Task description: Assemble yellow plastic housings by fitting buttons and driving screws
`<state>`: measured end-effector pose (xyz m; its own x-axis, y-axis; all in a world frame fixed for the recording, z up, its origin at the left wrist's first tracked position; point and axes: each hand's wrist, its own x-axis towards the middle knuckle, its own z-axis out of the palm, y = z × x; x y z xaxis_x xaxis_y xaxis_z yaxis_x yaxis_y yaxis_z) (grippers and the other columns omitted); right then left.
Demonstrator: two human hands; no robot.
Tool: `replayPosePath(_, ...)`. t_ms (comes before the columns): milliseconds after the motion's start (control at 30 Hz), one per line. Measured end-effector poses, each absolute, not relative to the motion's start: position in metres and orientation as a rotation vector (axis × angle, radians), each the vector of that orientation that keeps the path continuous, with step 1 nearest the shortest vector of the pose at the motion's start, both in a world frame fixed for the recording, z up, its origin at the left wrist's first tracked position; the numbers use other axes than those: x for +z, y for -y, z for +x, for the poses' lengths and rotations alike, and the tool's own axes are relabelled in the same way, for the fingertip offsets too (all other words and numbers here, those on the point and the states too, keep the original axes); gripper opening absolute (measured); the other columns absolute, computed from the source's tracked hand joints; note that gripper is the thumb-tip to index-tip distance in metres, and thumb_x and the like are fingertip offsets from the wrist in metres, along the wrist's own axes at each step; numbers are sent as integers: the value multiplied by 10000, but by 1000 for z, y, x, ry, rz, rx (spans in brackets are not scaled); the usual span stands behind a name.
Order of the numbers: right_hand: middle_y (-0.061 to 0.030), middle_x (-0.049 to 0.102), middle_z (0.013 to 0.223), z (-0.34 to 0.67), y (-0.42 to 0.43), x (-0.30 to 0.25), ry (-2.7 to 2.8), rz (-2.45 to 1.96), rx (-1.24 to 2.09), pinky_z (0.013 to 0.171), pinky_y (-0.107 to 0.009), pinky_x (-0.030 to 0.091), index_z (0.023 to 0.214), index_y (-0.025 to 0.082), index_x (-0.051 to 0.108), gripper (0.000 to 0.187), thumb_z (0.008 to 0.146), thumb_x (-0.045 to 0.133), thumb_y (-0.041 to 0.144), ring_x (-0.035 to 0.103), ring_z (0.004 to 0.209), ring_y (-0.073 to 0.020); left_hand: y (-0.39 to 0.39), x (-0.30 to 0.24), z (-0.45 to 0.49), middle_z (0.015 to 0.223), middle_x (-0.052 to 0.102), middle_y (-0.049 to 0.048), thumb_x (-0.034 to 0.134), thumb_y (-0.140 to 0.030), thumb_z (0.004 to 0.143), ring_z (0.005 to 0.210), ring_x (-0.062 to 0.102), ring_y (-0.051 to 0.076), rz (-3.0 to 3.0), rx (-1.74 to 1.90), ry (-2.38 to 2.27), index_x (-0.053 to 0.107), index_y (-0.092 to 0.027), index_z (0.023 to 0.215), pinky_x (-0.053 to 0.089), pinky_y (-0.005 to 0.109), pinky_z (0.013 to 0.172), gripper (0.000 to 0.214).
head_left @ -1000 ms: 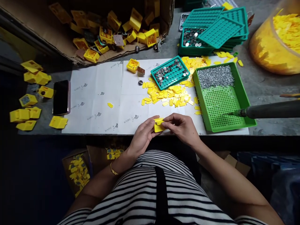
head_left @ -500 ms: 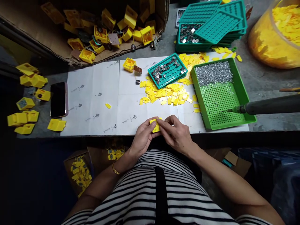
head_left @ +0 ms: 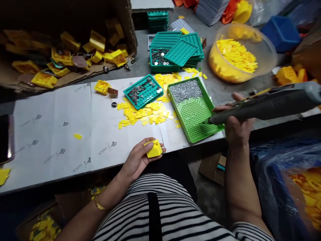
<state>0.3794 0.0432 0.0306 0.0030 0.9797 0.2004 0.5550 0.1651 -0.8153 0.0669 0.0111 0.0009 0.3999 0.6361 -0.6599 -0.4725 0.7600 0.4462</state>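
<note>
At the far left we saw the edge of a phone (head_left: 6,139) lying on the white paper sheets (head_left: 57,124) that covered the grey workbench (head_left: 220,90). Behind them an open cardboard box (head_left: 75,72) held a jumble of yellow housings (head_left: 60,58). One loose yellow housing (head_left: 102,87) sat on the paper near the box.

Near the front edge of the bench, our left hand (head_left: 139,157) had its fingers pressed around a small yellow case (head_left: 154,149), held just above the paper.

Further back lay a small teal tray (head_left: 142,91) of round metal cells, touching a scatter of yellow chips (head_left: 145,113). Behind it stood a stack of teal trays (head_left: 175,50). Just beside the small tray sat a green tray (head_left: 194,110), its far end filled with silvery screws (head_left: 185,90).

Our right hand (head_left: 235,127) was wrapped tightly around a grey power screwdriver (head_left: 265,105), whose tip hung over the near right corner of the green tray. This hand was well apart from the yellow case.

Beyond it stood a clear plastic bowl (head_left: 265,53) of yellow chips, with a blue bin (head_left: 281,33) behind. Below the bench at the right we saw blue plastic wrap (head_left: 281,174) over more yellow parts, and a brown carton (head_left: 212,167) on the floor.
</note>
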Motion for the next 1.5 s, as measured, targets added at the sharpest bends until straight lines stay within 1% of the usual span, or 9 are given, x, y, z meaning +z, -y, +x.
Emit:
replayPosePath(67,-43,689,822,385,-56,36,1504,-1317,781,770,-474,548,1303,286,462,676,748,679,605,670,781,-271,-11,1,72,946,752,90,737,-246,780,950,728,250,244,666,-956,589,-168,1001,614,307,745,277)
replayPosePath(167,19,655,665,379,-70,45,1481,-1213,876,631,-390,562,1174,257,565,562,696,793,448,643,589,-199,-13,0,79,960,751,108,755,-309,775,954,726,250,288,617,-1017,601,-152,1050,617,312,747,352)
replayPosePath(367,40,523,610,334,-83,43,1225,-1103,633,512,-319,480,1017,275,573,320,789,682,472,546,486,-142,-20,0,94,1079,733,125,750,-270,783,990,715,255,298,557,-985,614,-147,1094,597,373,855,361)
replayPosePath(600,56,362,531,303,-86,34,1103,-1387,527,435,-341,420,1002,285,475,547,730,540,754,392,396,-150,-21,-2,107,1026,742,133,743,-269,787,988,713,247,282,472,-976,627,-130,1060,591,340,848,328)
replayPosePath(867,64,370,539,305,-87,36,1097,-1249,544,413,-314,395,952,301,456,386,808,568,641,396,391,-138,-21,0,106,1088,727,135,749,-303,776,1001,702,243,364,454,-999,650,-142,1066,567,347,869,346)
replayPosePath(1067,62,346,509,309,-78,55,1123,-1213,499,401,-318,372,915,329,458,345,810,570,638,351,381,-144,-41,29,125,1413,543,103,798,-169,663,1211,584,295,834,565,-881,756,-190,905,473,365,1007,246)
replayPosePath(1167,53,372,545,314,-71,63,1131,-1213,549,419,-326,384,935,338,462,319,825,557,622,357,396,-145,-63,39,153,1250,644,117,790,-65,598,1322,470,327,1008,628,-736,757,-191,759,348,385,1106,207)
replayPosePath(1300,55,362,540,324,-62,75,1149,-1189,637,433,-316,373,949,331,458,324,819,554,612,357,392,-140,-82,37,184,859,687,68,724,-54,634,980,623,313,1345,457,-655,748,-197,733,400,427,1000,175)
replayPosePath(1500,53,291,529,352,-61,100,970,-1219,653,397,-328,339,850,308,497,203,772,575,479,301,374,-137,-79,25,191,888,706,47,697,-122,700,841,617,231,1444,464,-638,772,-216,844,443,344,882,187)
